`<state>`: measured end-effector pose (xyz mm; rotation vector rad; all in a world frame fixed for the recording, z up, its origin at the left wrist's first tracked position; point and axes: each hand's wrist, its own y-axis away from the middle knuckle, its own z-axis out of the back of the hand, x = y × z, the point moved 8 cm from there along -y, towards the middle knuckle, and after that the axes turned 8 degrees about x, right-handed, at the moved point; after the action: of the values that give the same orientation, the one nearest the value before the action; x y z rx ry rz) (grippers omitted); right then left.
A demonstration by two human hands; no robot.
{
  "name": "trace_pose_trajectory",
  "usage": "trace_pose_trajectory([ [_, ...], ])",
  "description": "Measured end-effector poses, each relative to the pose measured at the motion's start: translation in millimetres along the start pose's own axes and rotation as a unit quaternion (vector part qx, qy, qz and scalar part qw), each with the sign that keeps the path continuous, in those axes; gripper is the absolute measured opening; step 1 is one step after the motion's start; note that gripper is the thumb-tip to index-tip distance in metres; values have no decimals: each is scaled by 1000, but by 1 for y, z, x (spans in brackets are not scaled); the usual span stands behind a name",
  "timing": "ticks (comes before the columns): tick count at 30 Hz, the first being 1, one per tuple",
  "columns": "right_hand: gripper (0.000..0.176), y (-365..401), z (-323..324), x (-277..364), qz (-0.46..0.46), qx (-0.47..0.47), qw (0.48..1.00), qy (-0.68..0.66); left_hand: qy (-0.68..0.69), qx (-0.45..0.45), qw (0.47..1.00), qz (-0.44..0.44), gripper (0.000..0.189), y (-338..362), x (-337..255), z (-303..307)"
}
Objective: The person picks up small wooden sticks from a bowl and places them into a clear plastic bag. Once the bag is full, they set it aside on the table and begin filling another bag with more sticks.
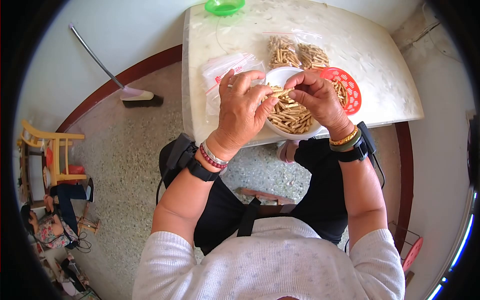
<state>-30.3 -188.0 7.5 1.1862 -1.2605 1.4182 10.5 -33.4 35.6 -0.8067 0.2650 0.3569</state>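
Observation:
Over a white bowl (286,133) of short beige dried-root sticks (291,118), both hands work close together. One such stick (281,93) lies between their fingertips, pinched at its left end by my left hand (243,100) and at its right end by my right hand (320,98). Whether more than one piece is held there, I cannot make out. Beside my right hand stands a red perforated basket (354,95) with more of these sticks. Next to my left hand lie flat clear plastic bags (220,70) with red print.
Behind the bowl, two filled clear bags (283,52) of sticks rest on the pale table (350,30). A green bowl (225,6) sits at the far edge. A broom (135,96) leans at the wall. At far left, another person (56,227) sits near a wooden chair (60,155).

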Motion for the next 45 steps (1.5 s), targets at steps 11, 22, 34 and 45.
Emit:
trace_pose_trajectory([
  [11,14,1,-2,2,-12,-2,1000,-7,16,-4,1000,0,12,0,-3,1],
  [22,9,-15,4,12,65,-160,983,59,125,-78,967,210,27,6,67,22],
  [34,12,-46,-46,36,146,-87,877,449,261,-28,924,278,23,13,89,-3],
  [45,16,-23,26,17,-5,-179,869,461,285,-8,923,258,21,11,82,-6],
])
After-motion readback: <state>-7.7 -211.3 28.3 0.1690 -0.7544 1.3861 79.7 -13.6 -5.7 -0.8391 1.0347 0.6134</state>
